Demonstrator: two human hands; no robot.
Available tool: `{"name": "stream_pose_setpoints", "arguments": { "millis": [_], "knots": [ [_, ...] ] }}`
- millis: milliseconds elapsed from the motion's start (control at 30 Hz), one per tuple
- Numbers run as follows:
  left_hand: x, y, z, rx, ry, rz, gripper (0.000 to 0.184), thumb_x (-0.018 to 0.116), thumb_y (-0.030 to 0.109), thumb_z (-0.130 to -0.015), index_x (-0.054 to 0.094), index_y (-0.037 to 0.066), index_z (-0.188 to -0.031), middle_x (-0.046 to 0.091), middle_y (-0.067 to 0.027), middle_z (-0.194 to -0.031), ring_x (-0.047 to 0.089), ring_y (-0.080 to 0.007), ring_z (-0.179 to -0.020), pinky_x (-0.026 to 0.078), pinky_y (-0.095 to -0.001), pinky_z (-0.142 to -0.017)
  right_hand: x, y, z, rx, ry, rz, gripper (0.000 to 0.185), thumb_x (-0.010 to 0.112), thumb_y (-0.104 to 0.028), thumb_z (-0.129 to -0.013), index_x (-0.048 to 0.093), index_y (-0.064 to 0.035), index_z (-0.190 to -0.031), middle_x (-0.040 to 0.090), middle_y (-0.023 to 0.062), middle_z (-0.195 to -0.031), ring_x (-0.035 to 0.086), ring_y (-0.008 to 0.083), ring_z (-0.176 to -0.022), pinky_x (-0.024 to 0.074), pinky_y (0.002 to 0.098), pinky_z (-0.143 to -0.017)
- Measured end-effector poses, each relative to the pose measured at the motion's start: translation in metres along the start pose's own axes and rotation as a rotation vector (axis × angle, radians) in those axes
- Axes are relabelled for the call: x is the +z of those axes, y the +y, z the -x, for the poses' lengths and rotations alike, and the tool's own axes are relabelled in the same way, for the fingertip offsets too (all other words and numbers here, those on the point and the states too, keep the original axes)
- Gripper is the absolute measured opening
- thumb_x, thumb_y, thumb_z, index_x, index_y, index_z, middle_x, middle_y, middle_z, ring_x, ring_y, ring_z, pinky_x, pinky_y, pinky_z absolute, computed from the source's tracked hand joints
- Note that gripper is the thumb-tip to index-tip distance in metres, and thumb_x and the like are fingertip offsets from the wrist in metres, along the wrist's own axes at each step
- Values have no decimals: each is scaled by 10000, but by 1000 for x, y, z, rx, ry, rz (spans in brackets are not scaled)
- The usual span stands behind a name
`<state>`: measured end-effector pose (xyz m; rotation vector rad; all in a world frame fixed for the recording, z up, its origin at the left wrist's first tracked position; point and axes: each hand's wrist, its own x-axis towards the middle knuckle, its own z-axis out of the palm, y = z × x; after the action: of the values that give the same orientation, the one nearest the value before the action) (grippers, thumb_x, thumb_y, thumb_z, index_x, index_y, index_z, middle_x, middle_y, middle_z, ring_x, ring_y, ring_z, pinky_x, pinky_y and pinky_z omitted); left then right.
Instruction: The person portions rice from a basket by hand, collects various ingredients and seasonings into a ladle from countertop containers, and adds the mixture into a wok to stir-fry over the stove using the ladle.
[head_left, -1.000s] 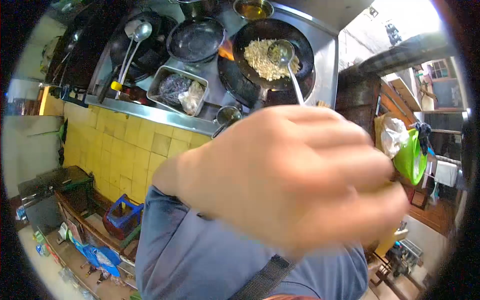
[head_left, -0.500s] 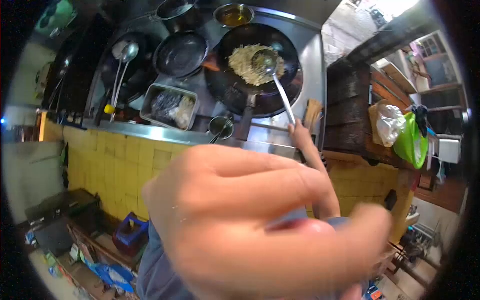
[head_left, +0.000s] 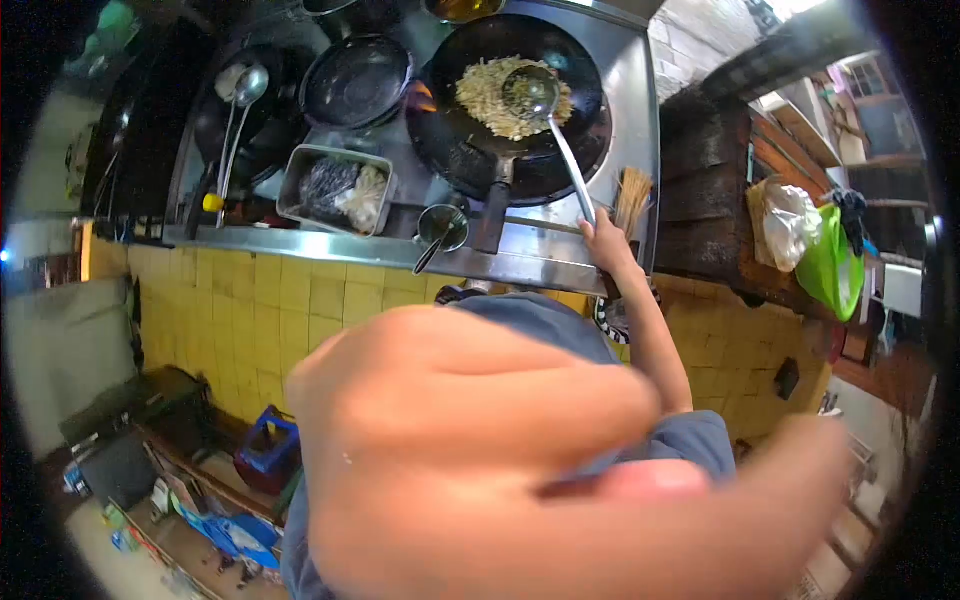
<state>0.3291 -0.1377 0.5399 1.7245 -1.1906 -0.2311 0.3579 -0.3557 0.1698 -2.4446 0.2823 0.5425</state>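
My right hand (head_left: 610, 245) is closed round the handle end of a metal ladle (head_left: 565, 150) near the stove's front edge. The ladle's bowl rests among pale chopped food (head_left: 490, 98) in a black wok (head_left: 440, 135). Close to the camera, my left hand (head_left: 480, 430) fills the lower middle, blurred. Its fingers are curled in and its thumb sticks out to the right; no object shows in it. A straw brush (head_left: 631, 200) lies just right of my right hand.
Left of the wok are a black pan (head_left: 357, 85), a metal tub (head_left: 386, 205) with plastic bags and a small cup (head_left: 455, 235). Two long-handled metal utensils (head_left: 236, 130) lie farther left. A brick counter (head_left: 700, 200) with a green bag (head_left: 825, 270) stands at right.
The view has tilted down, so the stove sits higher and my legs show more. My left hand has shifted slightly, its thumb reaching farther right. My right hand still holds the ladle.
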Motion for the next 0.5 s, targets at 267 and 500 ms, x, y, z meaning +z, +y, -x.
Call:
{"name": "stream_pose_setpoints", "arguments": {
  "millis": [267, 500],
  "knots": [
    [-27, -22, -22, 248, -428, 27, 41, 613, 78, -680, 599, 40, -685, 587, -67, -622, 582, -150, -517, 511, -219, -428, 13, 19, -10, -104, 69, 118, 377, 463, -358, -878, 397, -14, -1018, 571, 314, -821, 543, 487, -794, 429, 525, -715],
    [-9, -23, 9, 195, -285, 416, 57, 565, 65, -752, 606, 33, -730, 587, -67, -718, 589, -178, -684, 510, -261, -578, 15, 14, -9, -134, 52, 61, 364, 501, -334, -867, 410, -58, -1086, 577, 309, -875, 544, 470, -864, 432, 500, -737]
  ]
}}
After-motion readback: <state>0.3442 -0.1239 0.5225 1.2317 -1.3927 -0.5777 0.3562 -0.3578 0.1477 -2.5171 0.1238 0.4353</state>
